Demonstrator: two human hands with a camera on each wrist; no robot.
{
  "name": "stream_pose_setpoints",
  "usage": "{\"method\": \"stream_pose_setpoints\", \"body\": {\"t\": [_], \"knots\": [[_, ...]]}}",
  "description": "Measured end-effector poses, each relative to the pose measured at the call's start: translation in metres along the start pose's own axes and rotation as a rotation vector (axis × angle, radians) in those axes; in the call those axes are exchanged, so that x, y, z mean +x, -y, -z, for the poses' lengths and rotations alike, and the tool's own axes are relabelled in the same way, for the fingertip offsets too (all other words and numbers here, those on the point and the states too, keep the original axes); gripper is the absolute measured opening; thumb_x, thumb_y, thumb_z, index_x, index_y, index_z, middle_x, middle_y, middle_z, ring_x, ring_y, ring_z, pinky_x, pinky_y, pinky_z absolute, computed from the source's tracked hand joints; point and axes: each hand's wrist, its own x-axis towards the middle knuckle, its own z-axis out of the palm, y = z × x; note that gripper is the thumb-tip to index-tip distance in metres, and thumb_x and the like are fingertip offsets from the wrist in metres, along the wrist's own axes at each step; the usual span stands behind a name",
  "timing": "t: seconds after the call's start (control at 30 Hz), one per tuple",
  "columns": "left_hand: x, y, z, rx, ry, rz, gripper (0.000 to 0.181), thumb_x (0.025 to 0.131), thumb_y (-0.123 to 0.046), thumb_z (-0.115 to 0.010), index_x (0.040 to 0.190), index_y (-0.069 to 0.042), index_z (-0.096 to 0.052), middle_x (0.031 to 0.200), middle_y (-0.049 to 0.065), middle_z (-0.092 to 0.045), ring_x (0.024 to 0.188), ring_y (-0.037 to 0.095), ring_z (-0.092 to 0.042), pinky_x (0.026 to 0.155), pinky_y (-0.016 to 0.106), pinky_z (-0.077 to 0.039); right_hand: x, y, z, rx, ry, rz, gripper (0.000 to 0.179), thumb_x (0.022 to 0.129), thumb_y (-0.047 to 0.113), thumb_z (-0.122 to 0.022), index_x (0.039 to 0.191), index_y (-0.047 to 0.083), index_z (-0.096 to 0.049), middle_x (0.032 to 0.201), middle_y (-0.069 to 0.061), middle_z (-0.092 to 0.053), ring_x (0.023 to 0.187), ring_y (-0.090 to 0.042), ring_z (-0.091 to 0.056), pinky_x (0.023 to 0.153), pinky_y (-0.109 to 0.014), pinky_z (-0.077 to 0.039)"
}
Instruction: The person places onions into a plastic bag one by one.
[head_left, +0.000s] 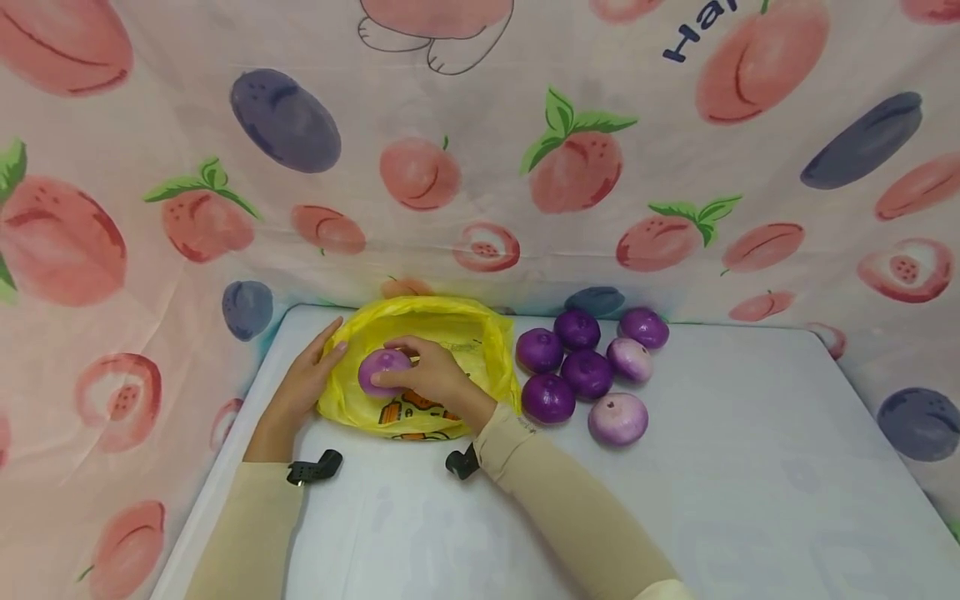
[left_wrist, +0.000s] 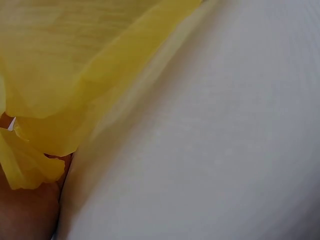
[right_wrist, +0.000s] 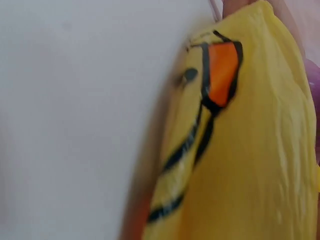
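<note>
A yellow plastic bag (head_left: 352,408) with orange and black print lies with its mouth spread wide on the white table. Over that mouth, my right hand (head_left: 435,375) grips a purple onion (head_left: 384,367), thumb on the near side and fingers over the far side. My left hand (head_left: 303,375) holds the bag's left rim, its thumb lying over the edge. In the left wrist view, yellow plastic (left_wrist: 45,125) partly covers that hand. The right wrist view shows the bag's printed outer side (right_wrist: 245,150), and a sliver of the purple onion (right_wrist: 313,82) at the right edge.
Several more onions stand close together right of the bag, among them a dark purple onion (head_left: 548,398) and a paler onion (head_left: 618,418). Behind the white table (head_left: 750,458) hangs a fruit-print cloth (head_left: 495,108), close to the bag's far rim.
</note>
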Motion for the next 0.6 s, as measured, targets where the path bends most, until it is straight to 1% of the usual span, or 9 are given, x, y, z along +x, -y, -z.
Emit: {"method": "stream_pose_setpoints", "body": {"t": [0.13,0.3,0.47,0.6], "knots": [[-0.001,0.0,0.0,0.025,-0.01,-0.01,0.066,0.105,-0.052,-0.049,0.162,-0.043,-0.019,0.173,-0.002,-0.012,0.159,0.033,-0.012,0.126,0.06,-0.019,-0.001,0.004,-0.007,-0.031,0.025,0.011,0.065,0.08,0.051,-0.085,0.137,0.029,-0.063,0.127,0.004,-0.066,0.11,-0.012,-0.063,0.097,-0.032,-0.057],[-0.002,0.001,-0.001,0.049,-0.017,0.015,0.063,0.104,-0.055,-0.048,0.16,-0.05,-0.019,0.173,-0.002,-0.014,0.159,0.034,-0.014,0.125,0.059,-0.023,0.001,0.007,-0.015,-0.028,0.036,0.023,0.066,0.08,0.046,-0.086,0.138,0.023,-0.064,0.127,0.001,-0.066,0.107,-0.013,-0.063,0.093,-0.03,-0.057],[-0.001,0.0,-0.001,0.063,-0.02,0.013,0.063,0.104,-0.055,-0.048,0.16,-0.051,-0.019,0.173,-0.001,-0.014,0.159,0.034,-0.012,0.125,0.061,-0.021,0.007,0.002,-0.023,-0.036,0.028,0.019,0.066,0.079,0.048,-0.087,0.136,0.024,-0.065,0.128,0.001,-0.066,0.107,-0.012,-0.063,0.093,-0.029,-0.056],[-0.002,0.0,0.0,0.066,-0.011,-0.003,0.063,0.105,-0.053,-0.048,0.161,-0.049,-0.018,0.173,0.0,-0.013,0.16,0.035,-0.011,0.125,0.062,-0.019,0.009,-0.002,-0.027,-0.03,0.042,0.011,0.066,0.079,0.049,-0.086,0.136,0.026,-0.064,0.126,0.002,-0.067,0.107,-0.011,-0.063,0.093,-0.029,-0.056]]}}
